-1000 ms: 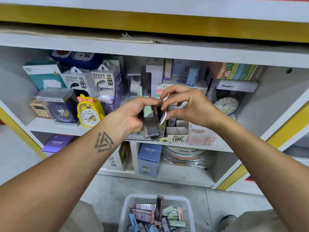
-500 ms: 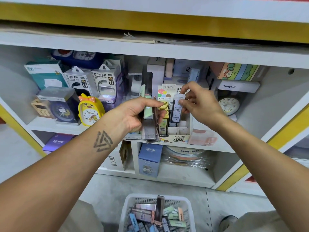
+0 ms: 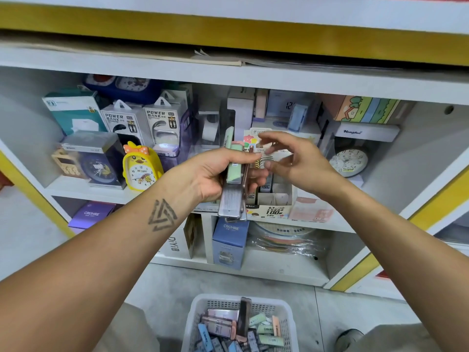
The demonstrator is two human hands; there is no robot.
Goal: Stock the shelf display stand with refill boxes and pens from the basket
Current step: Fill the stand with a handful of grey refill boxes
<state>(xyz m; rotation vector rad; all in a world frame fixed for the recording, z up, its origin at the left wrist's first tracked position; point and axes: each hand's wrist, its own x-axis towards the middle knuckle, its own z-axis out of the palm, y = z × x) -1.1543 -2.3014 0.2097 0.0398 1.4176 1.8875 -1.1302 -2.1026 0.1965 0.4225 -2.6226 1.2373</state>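
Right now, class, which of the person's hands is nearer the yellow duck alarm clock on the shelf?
Left. The left hand, gripping refill boxes, is just right of the clock; the right hand is farther right, by the display stand.

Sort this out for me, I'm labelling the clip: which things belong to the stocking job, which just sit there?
Job:
left hand gripping a stack of refill boxes
right hand, empty
display stand
basket

Bystanders:
yellow clock
power bank packs
blue box
round clock
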